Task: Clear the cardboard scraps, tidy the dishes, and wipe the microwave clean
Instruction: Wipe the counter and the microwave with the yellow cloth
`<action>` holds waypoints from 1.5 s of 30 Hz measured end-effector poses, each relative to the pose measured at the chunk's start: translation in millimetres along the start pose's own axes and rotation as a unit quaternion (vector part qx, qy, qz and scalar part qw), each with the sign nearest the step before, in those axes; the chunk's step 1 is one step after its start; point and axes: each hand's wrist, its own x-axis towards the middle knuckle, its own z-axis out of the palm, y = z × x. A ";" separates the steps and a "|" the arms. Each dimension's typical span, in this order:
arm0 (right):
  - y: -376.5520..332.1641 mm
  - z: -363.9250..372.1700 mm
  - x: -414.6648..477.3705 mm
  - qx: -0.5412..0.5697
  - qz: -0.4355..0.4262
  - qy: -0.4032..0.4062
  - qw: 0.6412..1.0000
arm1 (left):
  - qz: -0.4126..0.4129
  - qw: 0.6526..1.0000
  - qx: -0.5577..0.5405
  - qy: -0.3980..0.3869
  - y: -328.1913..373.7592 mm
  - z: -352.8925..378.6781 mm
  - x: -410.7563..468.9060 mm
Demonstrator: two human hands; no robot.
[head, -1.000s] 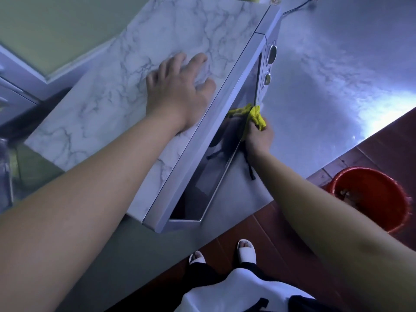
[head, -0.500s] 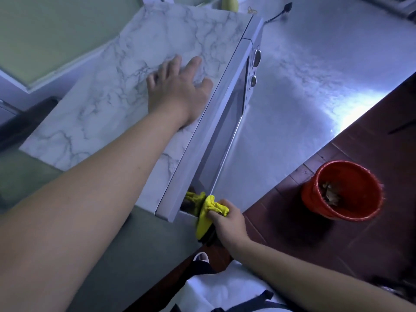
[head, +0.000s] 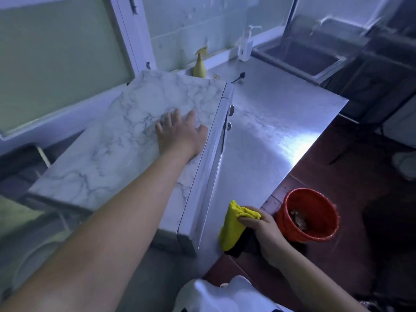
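Head view: my left hand (head: 180, 134) lies flat, fingers spread, on the marble-patterned top of the microwave (head: 121, 143), which sits on the steel counter (head: 270, 122). My right hand (head: 264, 230) has its fingers curled round the yellow cloth (head: 231, 228), clear of the door, just beside the near front corner at the counter edge. Risks as I judge them: leaning on the left palm could skid the microwave on slick steel, and a loose grip could drop the cloth into the red bucket (head: 290, 221) on the floor.
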 end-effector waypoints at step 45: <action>-161.0 87.1 227.0 -0.155 -0.560 0.016 0.814 | -0.221 0.971 0.081 0.046 68.3 16.3 23.2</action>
